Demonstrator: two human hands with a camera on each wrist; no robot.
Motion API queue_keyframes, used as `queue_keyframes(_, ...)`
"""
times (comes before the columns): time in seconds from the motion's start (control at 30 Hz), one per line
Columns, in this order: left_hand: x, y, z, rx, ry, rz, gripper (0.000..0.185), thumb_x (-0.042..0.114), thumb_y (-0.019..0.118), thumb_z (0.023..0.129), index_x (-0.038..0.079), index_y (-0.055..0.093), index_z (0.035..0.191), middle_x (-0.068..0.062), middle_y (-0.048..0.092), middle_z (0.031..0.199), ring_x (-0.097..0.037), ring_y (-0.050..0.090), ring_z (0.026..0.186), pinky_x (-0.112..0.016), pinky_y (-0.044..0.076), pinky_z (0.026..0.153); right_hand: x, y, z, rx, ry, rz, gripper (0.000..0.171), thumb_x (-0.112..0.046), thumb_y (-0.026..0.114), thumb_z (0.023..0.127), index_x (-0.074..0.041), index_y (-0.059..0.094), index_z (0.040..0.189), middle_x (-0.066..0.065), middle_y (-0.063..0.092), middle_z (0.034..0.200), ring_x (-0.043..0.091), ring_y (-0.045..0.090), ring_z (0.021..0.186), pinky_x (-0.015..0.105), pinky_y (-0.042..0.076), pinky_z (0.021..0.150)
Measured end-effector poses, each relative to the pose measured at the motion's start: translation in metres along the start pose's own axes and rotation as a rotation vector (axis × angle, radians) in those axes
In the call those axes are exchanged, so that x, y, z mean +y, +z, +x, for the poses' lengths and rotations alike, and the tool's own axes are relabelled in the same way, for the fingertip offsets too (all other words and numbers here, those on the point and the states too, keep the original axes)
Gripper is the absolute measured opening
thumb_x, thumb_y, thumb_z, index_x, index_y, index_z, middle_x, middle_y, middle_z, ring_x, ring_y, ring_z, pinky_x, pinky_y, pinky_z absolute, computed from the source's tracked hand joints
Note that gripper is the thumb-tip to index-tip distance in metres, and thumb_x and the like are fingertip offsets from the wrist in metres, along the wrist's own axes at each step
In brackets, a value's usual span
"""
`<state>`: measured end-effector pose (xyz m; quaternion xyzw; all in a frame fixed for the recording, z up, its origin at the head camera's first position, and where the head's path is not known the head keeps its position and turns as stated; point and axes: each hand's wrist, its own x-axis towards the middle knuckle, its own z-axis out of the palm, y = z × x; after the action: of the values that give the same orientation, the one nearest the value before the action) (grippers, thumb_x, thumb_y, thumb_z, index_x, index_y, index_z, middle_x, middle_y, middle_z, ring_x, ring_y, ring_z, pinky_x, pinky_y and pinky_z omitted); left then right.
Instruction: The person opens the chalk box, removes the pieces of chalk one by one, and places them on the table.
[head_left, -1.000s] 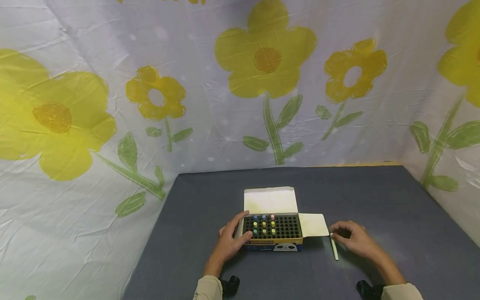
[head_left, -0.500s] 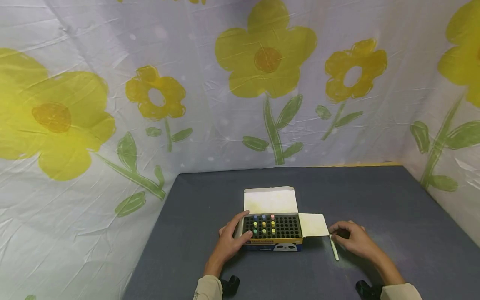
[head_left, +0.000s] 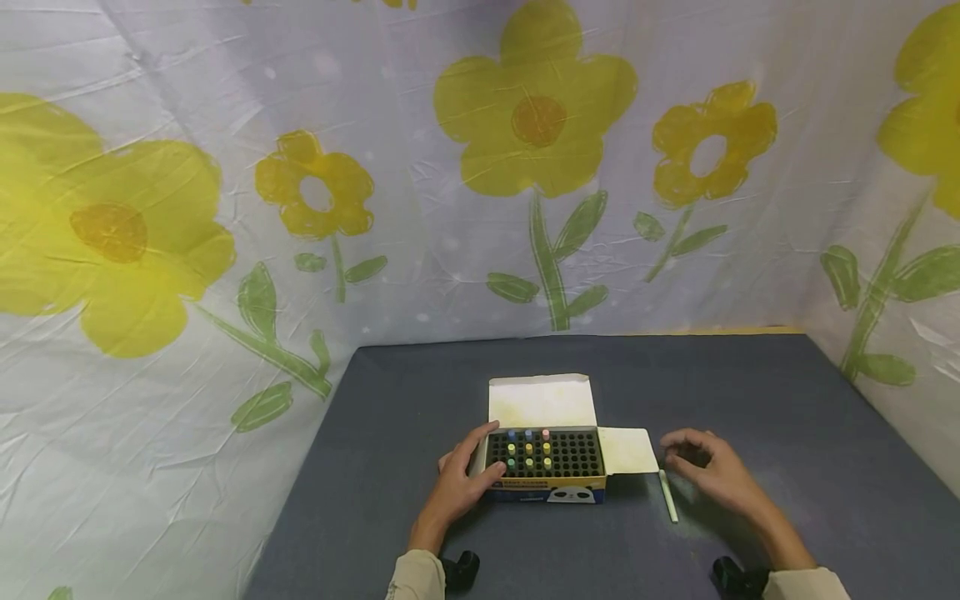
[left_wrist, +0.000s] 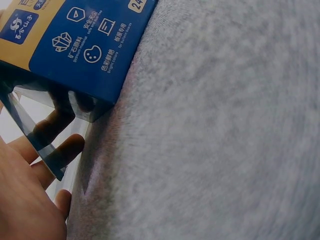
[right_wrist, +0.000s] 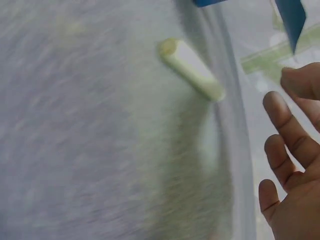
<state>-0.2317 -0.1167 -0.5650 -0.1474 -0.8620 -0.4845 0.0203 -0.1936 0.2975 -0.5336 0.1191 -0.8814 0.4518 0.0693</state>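
While the left hand (head_left: pixel 459 483) curls against the nine o'clock end of the open chalk box (head_left: pixel 545 467), steadying it, the right hand (head_left: pixel 712 475) hovers with fingers loosely spread and holding nothing, just at three o'clock of a lone chalk stick (head_left: pixel 667 496) lying flat on the grey table (head_left: pixel 750 392). Pale greenish-white, slim and cylindrical, the stick looks light, rigid and brittle, likely dusty to the touch; a gentle mid-length pinch seems safest. Coloured chalk tips (head_left: pixel 528 448) stand in the box's black tray.
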Motion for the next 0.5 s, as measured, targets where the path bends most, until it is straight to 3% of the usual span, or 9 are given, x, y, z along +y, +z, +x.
queue_keyframes(0.2,0.001,-0.001,-0.001,-0.003,-0.018,-0.002,0.061,0.045,0.07,0.092,0.049,0.045,0.148,0.004,0.051,0.154,-0.03,0.046,0.134,-0.065,0.023,0.106,-0.019,-0.001,0.003,0.063,-0.035,-0.018,0.024,-0.018,0.067,0.099,-0.011,0.069,0.122,0.001,0.064,0.106,0.005,0.055,0.091,0.03,0.044,0.075)
queue_keyframes(0.5,0.001,-0.001,-0.001,-0.004,-0.013,-0.011,0.06,0.041,0.068,0.094,0.049,0.045,0.148,0.004,0.052,0.153,-0.028,0.049,0.13,-0.062,0.023,0.105,-0.05,0.011,0.013,0.123,-0.134,0.01,0.026,-0.011,0.071,0.095,-0.015,0.07,0.121,0.003,0.066,0.105,0.005,0.051,0.091,0.03,0.04,0.08)
